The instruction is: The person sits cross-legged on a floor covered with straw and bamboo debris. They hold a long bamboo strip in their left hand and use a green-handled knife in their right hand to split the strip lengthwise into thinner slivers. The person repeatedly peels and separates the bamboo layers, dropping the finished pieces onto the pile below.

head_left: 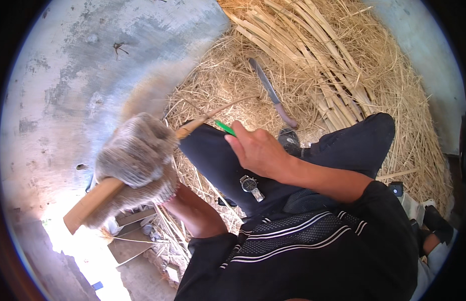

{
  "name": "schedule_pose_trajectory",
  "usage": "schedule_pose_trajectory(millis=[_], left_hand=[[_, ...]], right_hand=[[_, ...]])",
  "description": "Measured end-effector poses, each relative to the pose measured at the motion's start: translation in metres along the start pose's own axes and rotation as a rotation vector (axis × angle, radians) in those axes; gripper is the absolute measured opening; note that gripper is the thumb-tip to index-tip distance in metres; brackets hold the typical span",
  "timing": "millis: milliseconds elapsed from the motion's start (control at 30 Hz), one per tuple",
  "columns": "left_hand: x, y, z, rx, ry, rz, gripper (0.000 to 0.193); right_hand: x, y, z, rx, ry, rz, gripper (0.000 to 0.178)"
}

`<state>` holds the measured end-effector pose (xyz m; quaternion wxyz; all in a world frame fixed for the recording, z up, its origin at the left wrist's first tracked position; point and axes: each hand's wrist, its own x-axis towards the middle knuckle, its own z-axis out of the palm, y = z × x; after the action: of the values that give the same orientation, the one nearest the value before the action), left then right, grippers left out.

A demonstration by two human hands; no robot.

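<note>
My left hand (137, 150), in a fuzzy grey-brown knitted glove, is wrapped round a bamboo strip (95, 200). Its wide end sticks out at the lower left. Past the glove, the far end (193, 126) narrows into a thin, curved sliver over my knee. My bare right hand (253, 150) is closed on a slim green tool (224, 127), which points up and left toward the thin part of the strip. A small gap shows between the two. The fingers cover the rest of the tool, and its kind cannot be made out.
A machete (265, 83) with a dull handle lies on pale shavings (213, 85) beyond my knees. Long split bamboo strips (318, 45) are heaped at the far right. A wristwatch (250, 186) rests on my dark trousers. A worn wall (67, 75) rises at left.
</note>
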<state>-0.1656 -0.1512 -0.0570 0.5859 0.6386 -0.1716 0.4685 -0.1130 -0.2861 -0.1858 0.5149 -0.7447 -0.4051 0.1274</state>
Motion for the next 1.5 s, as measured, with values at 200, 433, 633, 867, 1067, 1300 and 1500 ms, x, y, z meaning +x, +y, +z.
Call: schedule_pose_trajectory(millis=[200, 433, 633, 867, 1067, 1300, 1500], left_hand=[[0.004, -0.003, -0.024, -0.089, 0.101, -0.046, 0.079], [0.0, -0.004, -0.041, -0.112, 0.022, -0.024, 0.075], [0.004, -0.005, -0.037, 0.189, 0.292, -0.004, 0.074], [0.003, -0.009, -0.033, 0.339, 0.486, 0.062, 0.074], [0.014, -0.008, -0.007, 0.537, 0.675, 0.022, 0.074], [0.01, -0.009, -0.021, 0.468, 0.705, 0.023, 0.072], [0.014, -0.007, -0.029, 0.529, 0.792, 0.016, 0.071]], right_hand=[[0.006, -0.025, -0.001, 0.034, -0.065, -0.028, 0.024], [0.012, 0.026, 0.009, -0.058, -0.141, 0.204, 0.029], [0.015, -0.009, 0.014, 0.113, -0.099, 0.091, 0.029], [0.021, -0.008, 0.015, 0.042, -0.069, 0.013, 0.027], [0.033, 0.027, 0.03, -0.031, -0.067, 0.122, 0.026], [0.031, 0.019, 0.029, -0.111, -0.095, 0.106, 0.029], [0.04, -0.006, 0.02, -0.078, -0.154, 0.069, 0.03]])
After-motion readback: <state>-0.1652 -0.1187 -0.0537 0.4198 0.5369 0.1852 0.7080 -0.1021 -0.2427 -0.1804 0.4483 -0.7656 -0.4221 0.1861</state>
